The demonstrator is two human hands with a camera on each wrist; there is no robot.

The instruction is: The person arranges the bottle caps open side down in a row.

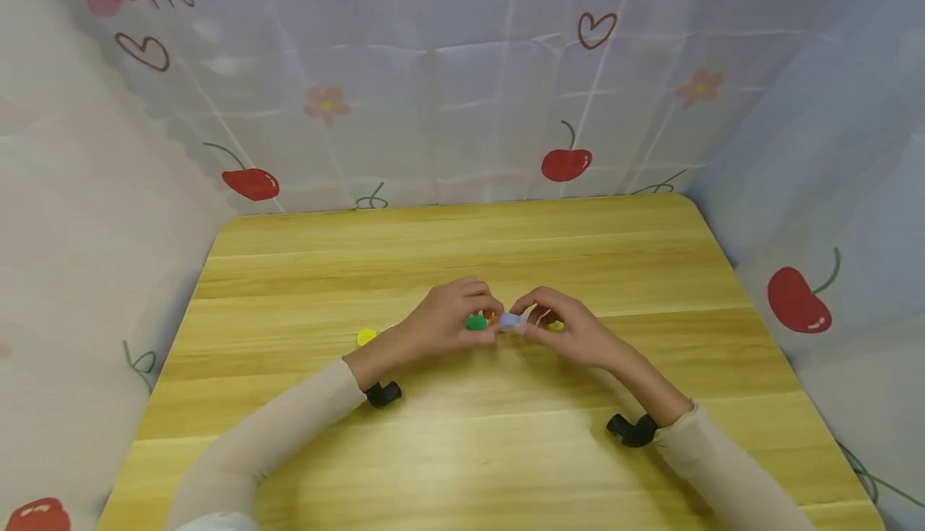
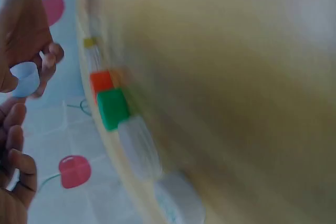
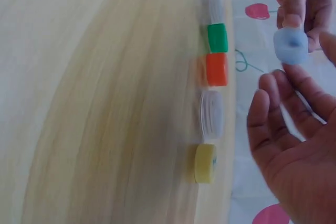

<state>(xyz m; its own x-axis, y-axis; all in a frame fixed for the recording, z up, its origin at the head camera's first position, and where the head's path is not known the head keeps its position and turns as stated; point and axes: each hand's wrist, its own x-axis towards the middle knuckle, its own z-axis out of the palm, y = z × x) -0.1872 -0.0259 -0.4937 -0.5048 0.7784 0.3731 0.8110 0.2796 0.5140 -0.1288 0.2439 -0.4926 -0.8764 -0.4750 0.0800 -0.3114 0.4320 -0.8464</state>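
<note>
Between my two hands is a small light blue cap, rounded and raised off the table. My left hand pinches it with the thumb, seen in the right wrist view on the cap's upper side. From the other side my right hand has its thumb and curled fingers at the same cap, clearest in the left wrist view. Below the hands lie a green cap, an orange-red cap, a clear ridged cap and a yellow cap, lined up in a row.
The wooden table has hanging printed cloth at its back and sides. Another yellow disc lies by the left forearm. A white cap ends the row in the left wrist view. Black devices sit at both wrists.
</note>
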